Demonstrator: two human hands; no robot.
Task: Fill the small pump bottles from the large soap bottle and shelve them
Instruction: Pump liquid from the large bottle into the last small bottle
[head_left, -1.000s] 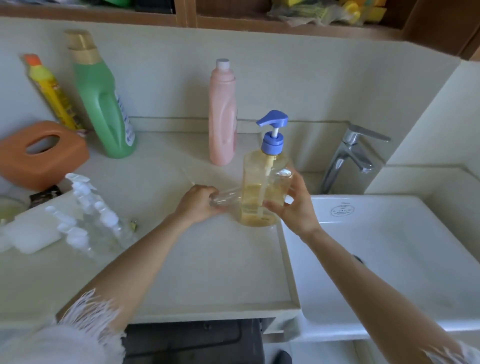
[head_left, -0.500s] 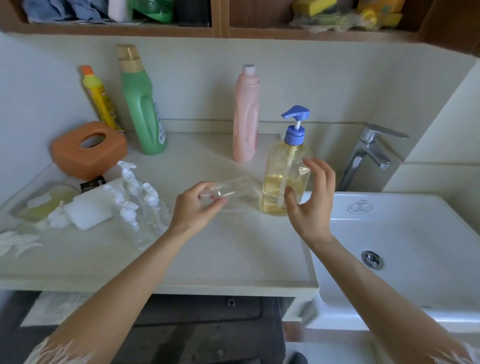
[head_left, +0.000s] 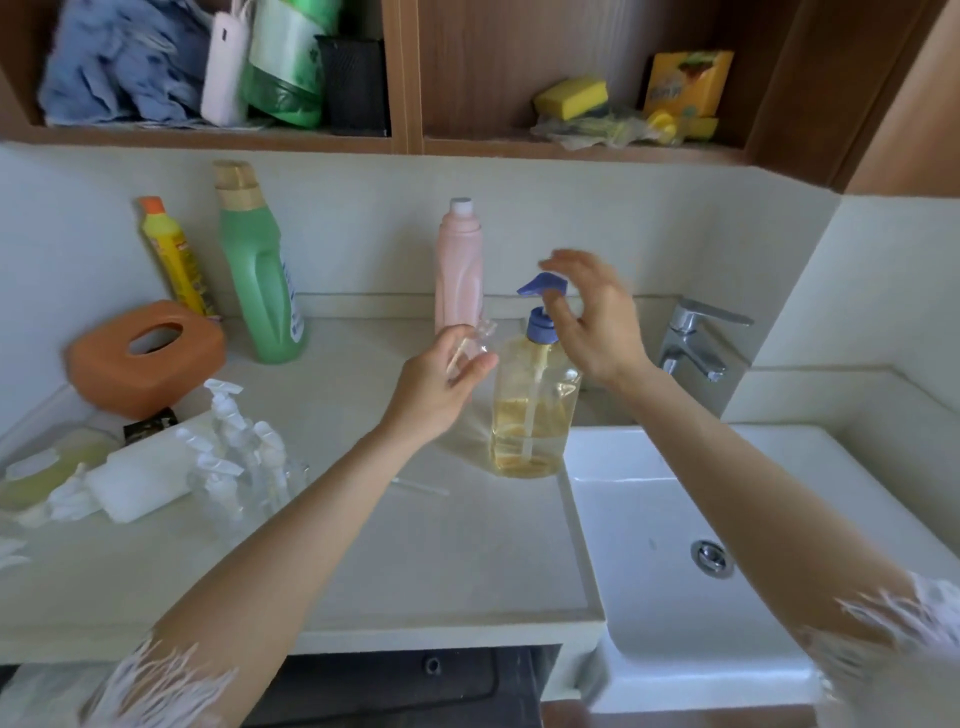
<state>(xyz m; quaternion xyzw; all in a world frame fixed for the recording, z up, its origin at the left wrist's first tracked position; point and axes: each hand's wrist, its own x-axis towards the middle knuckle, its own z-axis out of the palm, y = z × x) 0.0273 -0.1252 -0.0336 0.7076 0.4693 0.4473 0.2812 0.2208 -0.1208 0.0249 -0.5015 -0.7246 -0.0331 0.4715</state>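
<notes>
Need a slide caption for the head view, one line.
Left hand holds a small clear bottle beside the soap bottle while the right hand reaches its blue pump.

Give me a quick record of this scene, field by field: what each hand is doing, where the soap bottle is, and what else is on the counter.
left hand: holds a small clear bottle, raised beside the pump
right hand: open, at the blue pump head; contact unclear
soap bottle: upright on the counter by the sink, roughly half full of yellow liquid
other small bottles: clustered at left, with pumps on
shelf: above, no small bottles visible
</notes>
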